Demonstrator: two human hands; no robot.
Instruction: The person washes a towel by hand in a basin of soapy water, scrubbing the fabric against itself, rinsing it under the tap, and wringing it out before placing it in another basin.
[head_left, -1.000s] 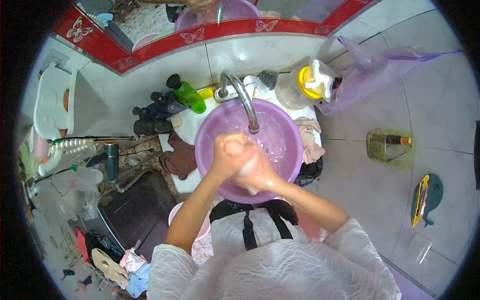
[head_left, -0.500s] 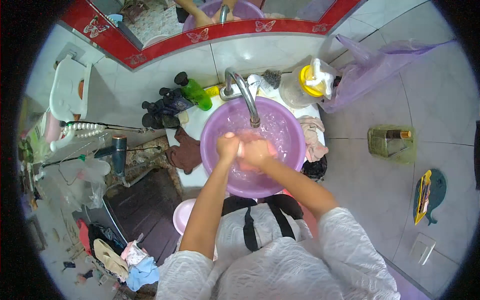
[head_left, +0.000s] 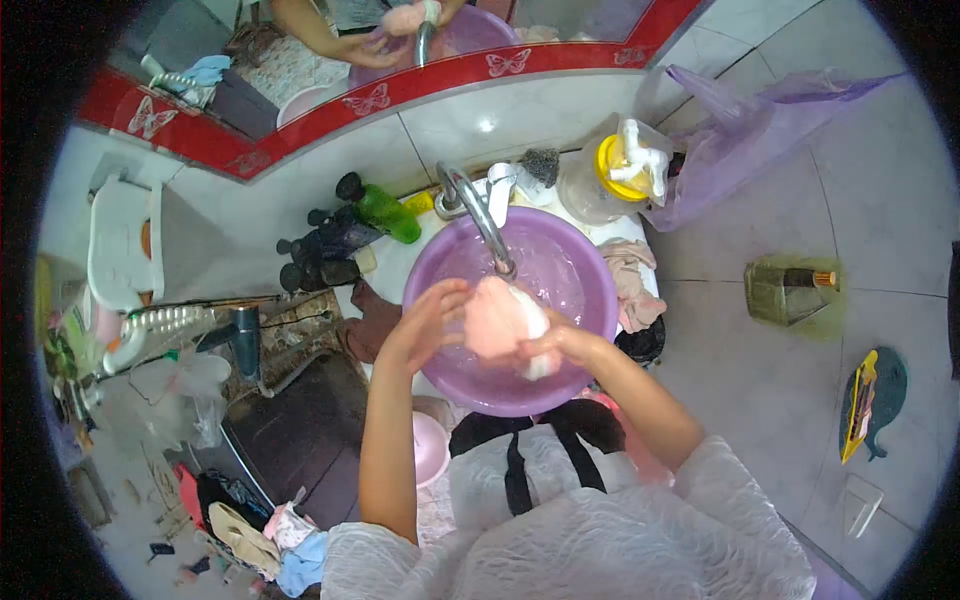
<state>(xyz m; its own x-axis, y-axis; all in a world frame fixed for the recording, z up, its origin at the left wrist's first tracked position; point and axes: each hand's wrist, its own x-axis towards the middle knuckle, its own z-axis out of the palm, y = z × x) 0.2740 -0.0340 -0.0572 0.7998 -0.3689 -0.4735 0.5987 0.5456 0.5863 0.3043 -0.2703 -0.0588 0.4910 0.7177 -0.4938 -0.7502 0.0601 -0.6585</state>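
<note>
A bunched, wet pink cloth (head_left: 495, 322) with a white edge hangs just above the water in a purple basin (head_left: 425, 265). My right hand (head_left: 568, 345) grips its right side, fingers wrapped over the white part. At the cloth's left, my left hand (head_left: 425, 325) has its fingers spread, close to the pink fabric and not closed on it. A curved chrome faucet (head_left: 475, 210) reaches over the basin, its spout just above the cloth. What kind of garment the cloth is cannot be made out.
Behind the basin stand a green bottle (head_left: 388, 213), several dark bottles and a clear jar with a yellow lid (head_left: 612, 165). Beige cloth (head_left: 630, 285) lies right of the basin, brown cloth (head_left: 372, 318) left. A red-framed mirror (head_left: 430, 92) hangs behind. A pink bowl (head_left: 430, 450) sits below.
The cloth, squeezed low between both hands before, is now raised out of the water. My left hand has let go and moved left; my right hand has shifted right with it.
</note>
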